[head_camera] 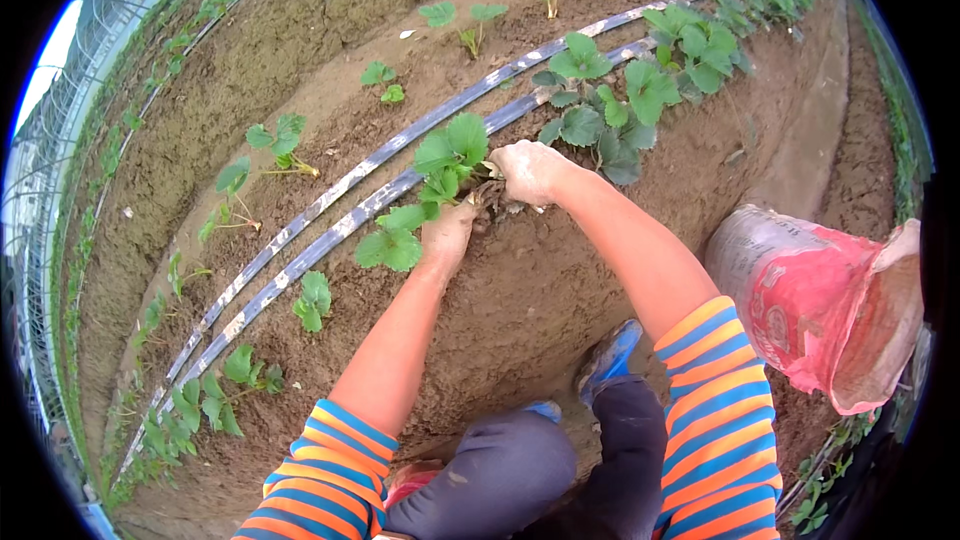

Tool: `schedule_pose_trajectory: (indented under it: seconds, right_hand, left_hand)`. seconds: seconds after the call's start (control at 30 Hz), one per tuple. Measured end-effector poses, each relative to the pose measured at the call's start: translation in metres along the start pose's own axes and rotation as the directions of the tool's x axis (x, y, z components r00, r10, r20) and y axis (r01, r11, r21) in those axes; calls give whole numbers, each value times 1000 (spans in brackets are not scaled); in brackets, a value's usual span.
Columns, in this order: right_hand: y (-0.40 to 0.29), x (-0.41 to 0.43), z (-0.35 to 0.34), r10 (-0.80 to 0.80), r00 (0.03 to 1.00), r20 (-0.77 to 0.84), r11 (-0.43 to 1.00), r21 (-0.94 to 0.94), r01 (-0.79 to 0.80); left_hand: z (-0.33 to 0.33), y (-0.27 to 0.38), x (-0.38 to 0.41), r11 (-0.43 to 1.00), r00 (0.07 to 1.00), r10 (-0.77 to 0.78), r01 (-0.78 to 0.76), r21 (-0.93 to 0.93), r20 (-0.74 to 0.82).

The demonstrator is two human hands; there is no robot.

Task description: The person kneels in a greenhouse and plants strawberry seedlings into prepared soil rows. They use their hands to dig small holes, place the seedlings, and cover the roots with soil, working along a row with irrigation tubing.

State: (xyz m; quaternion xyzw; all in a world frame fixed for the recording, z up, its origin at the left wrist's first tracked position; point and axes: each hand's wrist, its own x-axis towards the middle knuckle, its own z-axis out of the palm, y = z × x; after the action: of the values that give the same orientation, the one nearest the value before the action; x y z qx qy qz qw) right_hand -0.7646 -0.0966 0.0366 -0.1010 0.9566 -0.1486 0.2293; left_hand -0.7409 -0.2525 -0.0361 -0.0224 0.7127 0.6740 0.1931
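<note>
A strawberry plant (452,146) with broad toothed green leaves grows on the raised soil bed, beside a drip line. At its base, my left hand (448,232) grips the lower stems, with leaves fanning out above and to the left of it. My right hand (534,171) is curled in from the other side, closed on brown, withered leaves (491,191) at the crown. Its fingertips are partly hidden, and both hands carry soil. Just right of my right hand stands a fuller strawberry plant (581,124) with darker low leaves.
Two mud-spotted drip tapes (360,214) run along the bed. Smaller strawberry plants (285,139) stand on its far side. A red and white woven sack (806,292), mouth open, lies at the right. My blue shoe (611,356) is in the furrow, below the bed's soil slope (525,307).
</note>
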Motion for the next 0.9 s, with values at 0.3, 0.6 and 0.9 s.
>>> schedule_pose_trajectory:
  seconds: [0.3, 0.6, 0.9]
  right_hand:
    - [4, 24, 11, -99, 990, -105, 972, -223, 74]
    - [17, -13, -12, 72, 983, -166, 978, 206, -37]
    - [-17, -3, -8, 151, 986, 68, 988, -47, -148]
  left_hand:
    - [1, -1, 3, 999, 999, -3, 1, 39, 44]
    - [10, 19, 5, 993, 999, -33, 36, 112, -31]
    - [1, -16, 26, 952, 981, 116, -66, 297, -154]
